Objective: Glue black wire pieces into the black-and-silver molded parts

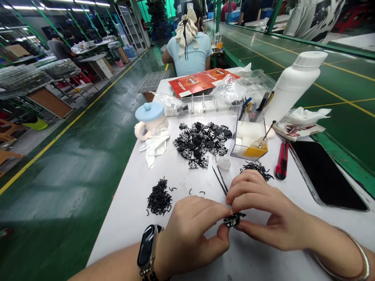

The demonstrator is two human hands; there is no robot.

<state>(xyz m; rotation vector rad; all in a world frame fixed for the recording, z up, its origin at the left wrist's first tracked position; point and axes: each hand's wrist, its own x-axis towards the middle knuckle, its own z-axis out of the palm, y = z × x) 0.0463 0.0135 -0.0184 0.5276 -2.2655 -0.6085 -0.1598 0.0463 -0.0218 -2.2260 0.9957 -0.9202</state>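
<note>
My left hand (197, 228) pinches a small black part with silvery metal on it (232, 220) between thumb and forefinger. From the other side my right hand (271, 210) is closed on the same part, thumb below and fingertips above. Black tweezers (219, 179) show beyond my right fingers; whether they touch them I cannot tell. A heap of similar black and silver parts (202, 140) lies farther back. Left of my hands is a pile of small bent black pieces (159, 198), with a few strays beside it. Another such pile (256, 169) sits behind my right hand.
A lidded mug (150, 117) and crumpled tissue (156, 146) stand at the left edge. A clear tool holder (250, 140), white bottle (295, 86), red cutter (282, 160) and phone (328, 173) are on the right. Clear trays (205, 104) lie behind; a person (189, 50) sits beyond.
</note>
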